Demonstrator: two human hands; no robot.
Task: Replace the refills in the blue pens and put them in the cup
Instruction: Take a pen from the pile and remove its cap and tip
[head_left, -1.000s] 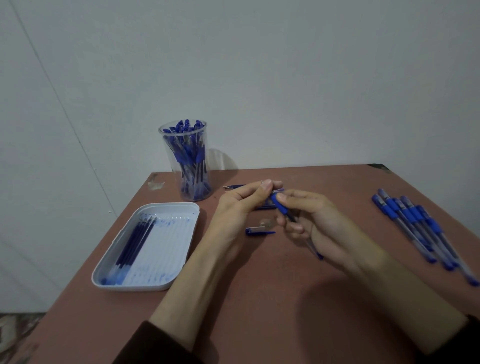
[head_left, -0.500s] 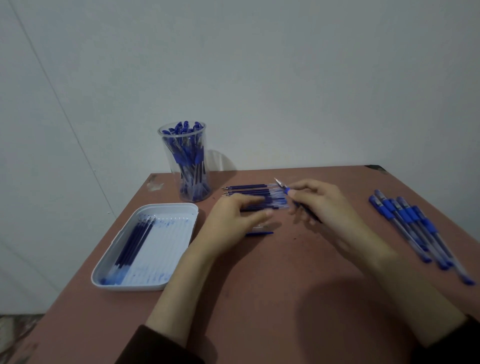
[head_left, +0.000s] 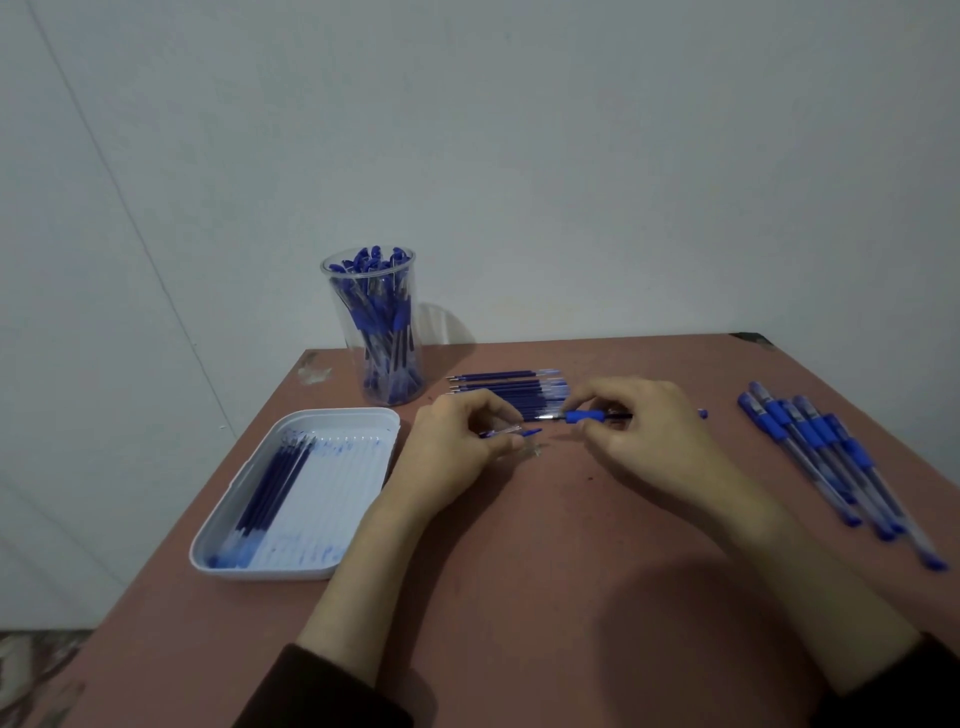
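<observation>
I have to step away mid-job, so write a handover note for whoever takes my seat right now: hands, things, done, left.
Left hand pinches a pen cap at the table. Right hand holds an uncapped blue pen.
Loose refills lie behind the hands; others lie in the white tray.
The cup holds many pens.
Left: cap this pen, cup it, then likely the pens on the right.
</observation>
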